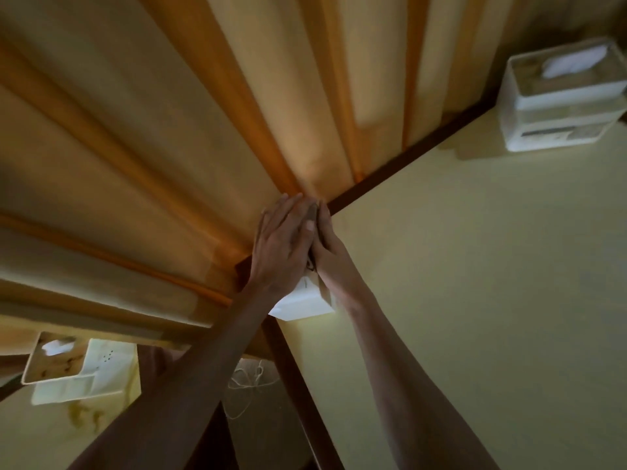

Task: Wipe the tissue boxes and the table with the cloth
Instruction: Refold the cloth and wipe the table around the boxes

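A white tissue box (303, 304) stands at the far left corner of the cream table (475, 266); only its near end shows. My left hand (281, 242) lies flat over its top with straight fingers. My right hand (330, 254) presses along the box's right side, fingers straight, touching the left hand's fingertips. Something small and dark shows between the two hands; I cannot tell what it is. No cloth is plainly visible. A second white tissue box (559, 96), with a tissue sticking up, stands at the table's far right edge.
Orange curtains (169, 130) hang right behind the table's dark brown edge. A third tissue box (81, 368) sits on another cream surface at lower left. Loose white thread (247, 385) lies in the gap between the two surfaces.
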Demonstrator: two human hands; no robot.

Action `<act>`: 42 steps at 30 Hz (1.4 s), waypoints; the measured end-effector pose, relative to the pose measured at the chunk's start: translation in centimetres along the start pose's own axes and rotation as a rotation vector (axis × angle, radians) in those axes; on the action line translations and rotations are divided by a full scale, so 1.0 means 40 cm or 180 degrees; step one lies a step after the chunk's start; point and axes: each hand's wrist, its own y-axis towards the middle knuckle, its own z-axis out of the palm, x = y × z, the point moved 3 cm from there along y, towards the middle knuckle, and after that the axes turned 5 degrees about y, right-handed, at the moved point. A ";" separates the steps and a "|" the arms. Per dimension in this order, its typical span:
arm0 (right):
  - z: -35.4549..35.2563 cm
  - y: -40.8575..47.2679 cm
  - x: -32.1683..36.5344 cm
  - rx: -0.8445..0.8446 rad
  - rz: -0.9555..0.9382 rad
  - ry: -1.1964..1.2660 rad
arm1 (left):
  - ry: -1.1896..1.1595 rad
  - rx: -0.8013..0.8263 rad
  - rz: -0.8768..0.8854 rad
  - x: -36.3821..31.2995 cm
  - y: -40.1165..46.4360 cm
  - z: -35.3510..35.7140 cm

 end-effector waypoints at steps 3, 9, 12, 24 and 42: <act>-0.024 -0.007 0.005 -0.0395 0.0199 -0.0631 | -0.0111 -0.0271 -0.0212 -0.007 -0.012 -0.021; -0.062 -0.032 0.048 -0.1312 -0.0111 -0.1954 | -0.0383 0.0523 -0.0008 0.000 0.029 -0.058; -0.033 -0.034 0.084 -0.1150 -0.0374 -0.2309 | -0.0074 0.1136 0.0444 0.022 0.075 -0.082; -0.008 -0.104 0.146 -0.0975 -0.0093 -0.2776 | 0.0516 0.0835 0.1604 0.027 0.108 -0.096; -0.034 -0.360 0.346 -0.0320 -0.0021 -0.2519 | -0.0286 0.1951 0.0842 -0.077 -0.127 -0.251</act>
